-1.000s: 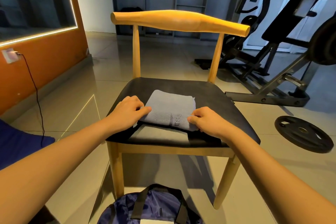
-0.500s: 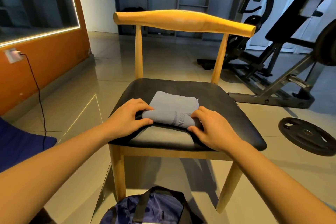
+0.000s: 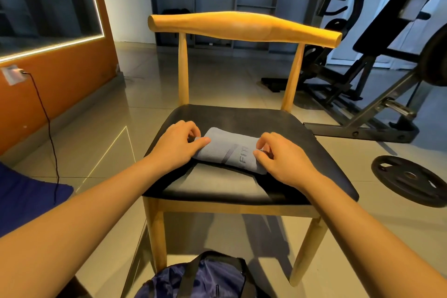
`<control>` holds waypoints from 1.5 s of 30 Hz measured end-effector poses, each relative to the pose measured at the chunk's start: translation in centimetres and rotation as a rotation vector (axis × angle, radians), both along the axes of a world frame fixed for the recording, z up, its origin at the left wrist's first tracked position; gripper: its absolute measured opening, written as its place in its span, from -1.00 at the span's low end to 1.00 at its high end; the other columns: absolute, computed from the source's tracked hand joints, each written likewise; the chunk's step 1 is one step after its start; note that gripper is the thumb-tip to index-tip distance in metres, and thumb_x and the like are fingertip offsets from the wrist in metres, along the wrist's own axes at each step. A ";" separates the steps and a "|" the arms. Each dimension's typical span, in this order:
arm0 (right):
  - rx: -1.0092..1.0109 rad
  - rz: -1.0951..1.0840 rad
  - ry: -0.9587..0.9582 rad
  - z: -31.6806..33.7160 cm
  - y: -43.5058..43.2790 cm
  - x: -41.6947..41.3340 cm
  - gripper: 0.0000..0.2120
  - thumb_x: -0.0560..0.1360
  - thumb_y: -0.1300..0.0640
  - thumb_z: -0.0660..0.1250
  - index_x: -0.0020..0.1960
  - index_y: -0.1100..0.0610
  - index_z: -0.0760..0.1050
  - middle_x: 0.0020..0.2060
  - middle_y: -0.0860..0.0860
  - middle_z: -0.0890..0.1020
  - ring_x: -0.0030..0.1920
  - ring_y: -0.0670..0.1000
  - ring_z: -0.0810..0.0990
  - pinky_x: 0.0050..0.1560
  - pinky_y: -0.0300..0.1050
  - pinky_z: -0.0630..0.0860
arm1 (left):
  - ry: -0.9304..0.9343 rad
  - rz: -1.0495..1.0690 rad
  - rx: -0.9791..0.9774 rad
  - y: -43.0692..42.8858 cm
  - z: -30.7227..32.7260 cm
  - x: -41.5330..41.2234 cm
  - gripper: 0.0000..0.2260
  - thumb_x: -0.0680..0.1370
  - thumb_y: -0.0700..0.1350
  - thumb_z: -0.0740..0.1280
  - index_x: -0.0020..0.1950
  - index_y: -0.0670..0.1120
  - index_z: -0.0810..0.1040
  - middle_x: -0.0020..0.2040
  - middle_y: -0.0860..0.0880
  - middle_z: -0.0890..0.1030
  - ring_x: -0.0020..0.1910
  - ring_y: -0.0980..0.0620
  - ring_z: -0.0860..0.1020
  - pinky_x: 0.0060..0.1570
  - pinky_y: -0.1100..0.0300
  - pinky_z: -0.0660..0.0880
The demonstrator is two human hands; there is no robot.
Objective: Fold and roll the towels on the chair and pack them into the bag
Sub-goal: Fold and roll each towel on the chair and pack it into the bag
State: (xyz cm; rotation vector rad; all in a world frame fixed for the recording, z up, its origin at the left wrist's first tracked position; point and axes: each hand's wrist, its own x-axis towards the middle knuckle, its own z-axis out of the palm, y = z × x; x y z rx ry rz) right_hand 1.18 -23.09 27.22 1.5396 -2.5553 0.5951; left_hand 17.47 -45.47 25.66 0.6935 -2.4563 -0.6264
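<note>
A grey towel (image 3: 227,150) lies rolled into a short thick bundle in the middle of the chair's black seat (image 3: 285,126), with dark lettering showing near its right end. My left hand (image 3: 177,144) grips the roll's left end, fingers curled over the top. My right hand (image 3: 280,156) grips the right end, thumb and fingers curled around it. A dark blue bag (image 3: 205,278) with black straps stands open on the floor in front of the chair, cut off by the bottom edge.
The wooden chair back (image 3: 242,25) rises behind the seat. A weight plate (image 3: 408,180) lies on the floor to the right, gym machine frames (image 3: 362,94) behind it. An orange wall with a cable (image 3: 48,126) runs along the left. Blue fabric (image 3: 26,196) lies at the left edge.
The towel has gone from a flat folded rectangle to a tight roll, rolled away from me. Both hands moved forward along the seat with it.
</note>
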 end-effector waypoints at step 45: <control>0.089 -0.109 -0.062 -2.0 -5.5 -4.6 -0.60 0.72 -0.05 -0.08 0.02 0.08 0.49 0.00 0.05 0.52 0.06 0.15 0.47 0.08 0.11 0.43 | -0.272 -0.280 -0.201 -0.5 -0.4 -8.2 -0.52 0.67 0.15 -0.09 0.14 -0.01 0.58 0.13 0.04 0.62 0.16 -0.01 0.52 0.30 -0.11 0.39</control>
